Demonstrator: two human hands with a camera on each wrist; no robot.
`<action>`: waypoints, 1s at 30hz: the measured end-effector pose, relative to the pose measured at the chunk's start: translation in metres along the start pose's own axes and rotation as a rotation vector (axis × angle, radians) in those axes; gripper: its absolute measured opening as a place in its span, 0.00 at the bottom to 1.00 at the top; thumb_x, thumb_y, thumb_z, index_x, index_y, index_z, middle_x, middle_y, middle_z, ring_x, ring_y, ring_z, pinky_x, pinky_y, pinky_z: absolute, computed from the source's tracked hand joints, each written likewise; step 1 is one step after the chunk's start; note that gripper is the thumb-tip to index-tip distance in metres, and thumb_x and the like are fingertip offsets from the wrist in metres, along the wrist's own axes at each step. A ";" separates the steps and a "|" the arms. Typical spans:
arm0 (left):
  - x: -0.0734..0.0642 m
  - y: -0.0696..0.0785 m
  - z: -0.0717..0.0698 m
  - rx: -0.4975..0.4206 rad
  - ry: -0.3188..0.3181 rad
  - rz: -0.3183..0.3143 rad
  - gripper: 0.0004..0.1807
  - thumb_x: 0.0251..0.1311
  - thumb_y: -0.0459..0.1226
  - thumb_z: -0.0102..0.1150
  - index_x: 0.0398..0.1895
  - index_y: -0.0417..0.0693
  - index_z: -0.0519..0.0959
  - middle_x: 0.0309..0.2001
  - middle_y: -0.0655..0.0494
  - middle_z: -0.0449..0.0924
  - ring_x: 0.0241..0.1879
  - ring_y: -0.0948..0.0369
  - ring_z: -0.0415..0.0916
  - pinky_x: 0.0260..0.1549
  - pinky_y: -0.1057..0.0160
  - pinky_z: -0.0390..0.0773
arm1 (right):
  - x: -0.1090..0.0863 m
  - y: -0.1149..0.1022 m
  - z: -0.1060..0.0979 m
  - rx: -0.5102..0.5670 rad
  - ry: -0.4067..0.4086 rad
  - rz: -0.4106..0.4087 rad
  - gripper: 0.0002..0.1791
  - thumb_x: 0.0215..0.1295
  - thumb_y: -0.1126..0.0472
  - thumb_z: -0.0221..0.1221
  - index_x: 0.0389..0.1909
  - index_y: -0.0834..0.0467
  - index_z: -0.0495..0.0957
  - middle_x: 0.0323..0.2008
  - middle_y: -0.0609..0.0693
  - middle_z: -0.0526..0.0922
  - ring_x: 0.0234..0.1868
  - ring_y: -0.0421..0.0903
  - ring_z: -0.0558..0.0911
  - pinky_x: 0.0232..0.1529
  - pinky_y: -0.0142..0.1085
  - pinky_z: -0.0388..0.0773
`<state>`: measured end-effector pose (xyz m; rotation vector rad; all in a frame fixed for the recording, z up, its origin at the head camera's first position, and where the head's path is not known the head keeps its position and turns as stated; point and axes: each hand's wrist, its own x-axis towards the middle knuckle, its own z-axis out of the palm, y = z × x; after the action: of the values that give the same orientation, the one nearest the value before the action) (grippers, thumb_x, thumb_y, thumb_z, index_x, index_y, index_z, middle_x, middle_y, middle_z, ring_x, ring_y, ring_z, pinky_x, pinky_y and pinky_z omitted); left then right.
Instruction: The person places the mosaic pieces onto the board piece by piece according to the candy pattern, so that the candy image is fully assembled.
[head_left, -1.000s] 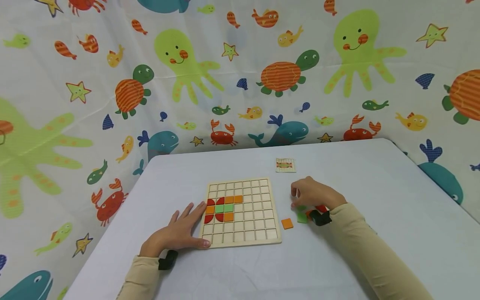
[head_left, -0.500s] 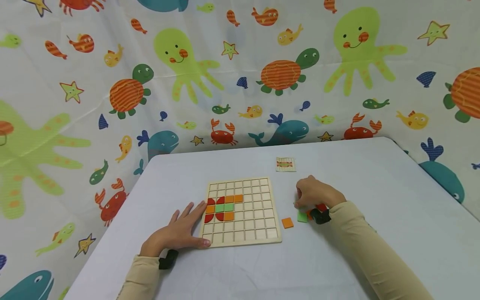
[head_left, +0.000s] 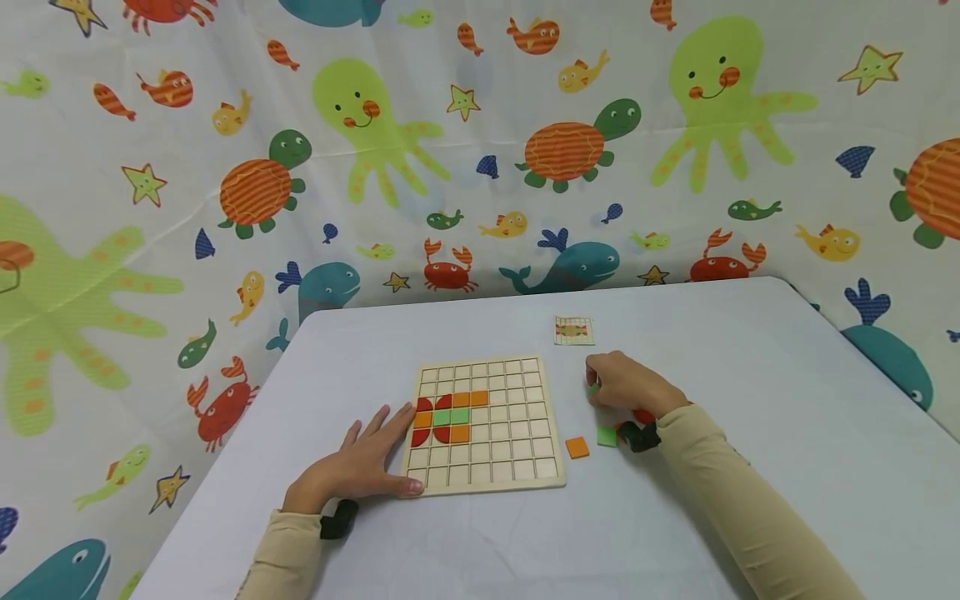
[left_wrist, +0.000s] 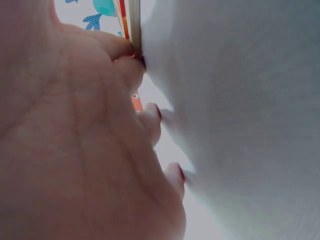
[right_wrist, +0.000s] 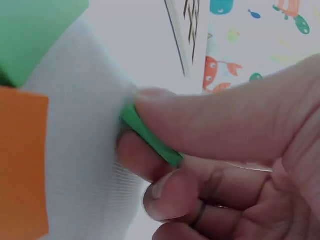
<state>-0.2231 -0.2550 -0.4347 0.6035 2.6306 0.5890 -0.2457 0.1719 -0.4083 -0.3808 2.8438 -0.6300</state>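
My left hand [head_left: 356, 469] lies with fingers spread at the left edge of a wooden grid board [head_left: 517, 454], thumb on its near corner. Several tiles fill cells on the board's left part: red rounded pieces [head_left: 442, 435], orange squares [head_left: 478, 398] and green squares [head_left: 459, 416]. To the right of the board, my right hand [head_left: 630, 385] pinches a small green tile [right_wrist: 152, 137] between thumb and index finger, just above the table. Below that hand lie a loose green tile [head_left: 607, 436], an orange tile [head_left: 577, 447] and a partly hidden red piece [head_left: 642, 415].
A small card [head_left: 573, 331] printed with a grid pattern lies behind the board. The table [head_left: 465, 550] has a white cover, and a curtain [head_left: 480, 208] with sea animals hangs behind it. More loose tiles may be hidden beneath the right forearm.
The right hand has closed finger and thumb on a green tile from the loose pieces and shifted slightly left with it. The left hand keeps its place on the board.
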 end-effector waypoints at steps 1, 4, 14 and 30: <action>0.000 0.000 0.000 -0.003 0.000 0.000 0.70 0.49 0.62 0.80 0.88 0.44 0.50 0.86 0.43 0.47 0.84 0.37 0.33 0.76 0.28 0.29 | 0.001 0.000 0.000 0.000 0.016 -0.008 0.07 0.66 0.72 0.68 0.41 0.64 0.79 0.32 0.53 0.79 0.34 0.49 0.77 0.37 0.40 0.78; 0.000 0.000 0.000 -0.002 0.001 -0.002 0.70 0.49 0.62 0.80 0.88 0.45 0.50 0.86 0.43 0.47 0.84 0.37 0.33 0.76 0.28 0.29 | 0.004 0.001 0.000 0.010 0.077 -0.049 0.05 0.65 0.75 0.64 0.39 0.65 0.82 0.32 0.53 0.80 0.34 0.50 0.77 0.37 0.40 0.79; 0.001 -0.003 0.001 0.021 0.006 -0.001 0.70 0.49 0.64 0.79 0.88 0.46 0.50 0.87 0.44 0.47 0.84 0.37 0.33 0.75 0.27 0.30 | 0.009 -0.008 0.000 0.214 0.171 -0.121 0.05 0.69 0.75 0.62 0.41 0.65 0.84 0.30 0.51 0.84 0.27 0.44 0.81 0.33 0.37 0.81; -0.001 0.000 0.001 0.009 0.005 0.003 0.69 0.50 0.61 0.80 0.88 0.45 0.51 0.86 0.44 0.48 0.84 0.38 0.34 0.76 0.28 0.30 | 0.015 -0.033 0.013 0.517 0.169 -0.207 0.05 0.72 0.74 0.63 0.44 0.68 0.85 0.35 0.56 0.85 0.28 0.48 0.89 0.39 0.45 0.90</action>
<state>-0.2218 -0.2552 -0.4357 0.6093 2.6391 0.5808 -0.2500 0.1333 -0.4079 -0.5488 2.6651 -1.4537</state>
